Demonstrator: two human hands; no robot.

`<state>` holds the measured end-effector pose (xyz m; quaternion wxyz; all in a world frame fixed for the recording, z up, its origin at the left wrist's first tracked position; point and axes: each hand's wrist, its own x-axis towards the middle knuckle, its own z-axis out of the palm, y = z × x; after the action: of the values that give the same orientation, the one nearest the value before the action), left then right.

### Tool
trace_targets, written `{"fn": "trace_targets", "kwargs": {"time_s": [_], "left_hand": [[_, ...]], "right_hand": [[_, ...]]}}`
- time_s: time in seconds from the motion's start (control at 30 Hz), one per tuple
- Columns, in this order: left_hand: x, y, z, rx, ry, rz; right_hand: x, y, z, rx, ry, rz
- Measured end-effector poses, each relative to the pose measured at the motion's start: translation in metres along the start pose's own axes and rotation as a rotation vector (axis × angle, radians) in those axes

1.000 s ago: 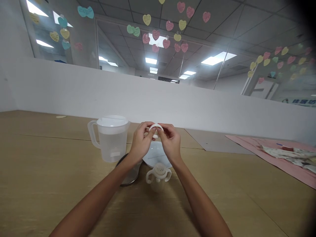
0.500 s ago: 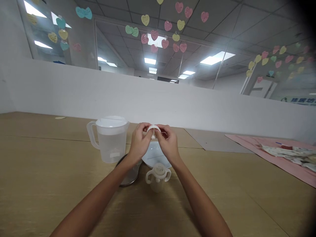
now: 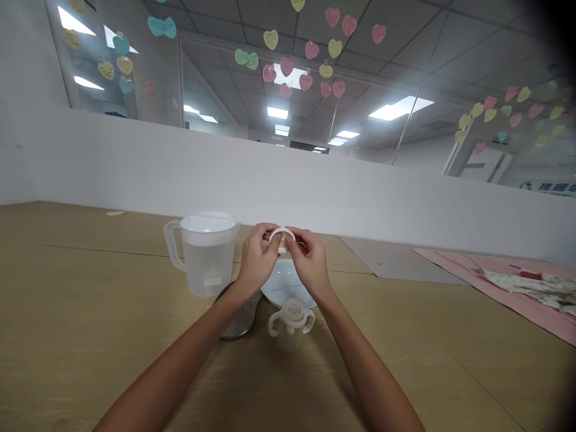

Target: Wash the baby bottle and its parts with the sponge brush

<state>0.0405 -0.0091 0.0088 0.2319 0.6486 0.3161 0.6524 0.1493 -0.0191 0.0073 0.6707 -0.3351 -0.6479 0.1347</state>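
Both my hands are raised over the wooden table (image 3: 90,336) and pinch a small white plastic ring (image 3: 282,235) between their fingertips. My left hand (image 3: 254,259) grips its left side, my right hand (image 3: 309,260) its right side. Below them stands a small clear baby bottle (image 3: 290,327) with two white handles. Behind the bottle lies a white bowl (image 3: 282,285), and a metal bowl (image 3: 236,321) sits partly hidden under my left wrist.
A clear lidded water jug (image 3: 204,252) stands left of my hands. A pink cloth (image 3: 504,282) with a patterned cloth (image 3: 535,282) on it lies at the right. A white partition wall (image 3: 315,186) runs behind the table.
The hands keep hold of the ring and have only shifted their fingers slightly on it. The view has drifted a little.
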Motion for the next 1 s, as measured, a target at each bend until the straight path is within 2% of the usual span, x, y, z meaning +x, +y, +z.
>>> {"fn": "trace_targets", "kwargs": {"time_s": [0.13, 0.23, 0.4, 0.5, 0.67, 0.8, 0.87, 1.0], "left_hand": [[-0.0017, 0.0033, 0.0004, -0.057, -0.087, -0.020], [-0.0013, 0.0035, 0.0000, -0.072, -0.138, -0.034], [0.0005, 0.0017, 0.0017, -0.120, -0.059, -0.044], [0.0000, 0.0021, 0.0030, -0.206, -0.063, -0.068], [-0.0005, 0.0030, 0.0007, -0.169, -0.171, -0.068], [0.0006, 0.0046, 0.0002, -0.132, -0.056, -0.059], [0.0005, 0.0056, 0.0008, -0.164, -0.047, -0.064], [-0.0006, 0.0077, -0.0018, -0.127, -0.169, -0.026]], "right_hand": [[-0.0005, -0.0013, -0.0021, -0.057, 0.066, -0.036], [-0.0002, -0.0028, -0.0049, -0.095, 0.058, -0.040], [-0.0001, -0.0029, -0.0029, -0.011, -0.011, 0.043], [-0.0009, -0.0018, -0.0017, -0.009, 0.019, 0.081], [-0.0011, -0.0010, -0.0031, -0.115, 0.063, 0.004], [0.0003, -0.0016, -0.0022, -0.049, -0.026, -0.031], [0.0006, -0.0023, -0.0025, -0.028, -0.027, -0.050], [0.0011, -0.0032, -0.0068, -0.163, 0.072, -0.113]]}}
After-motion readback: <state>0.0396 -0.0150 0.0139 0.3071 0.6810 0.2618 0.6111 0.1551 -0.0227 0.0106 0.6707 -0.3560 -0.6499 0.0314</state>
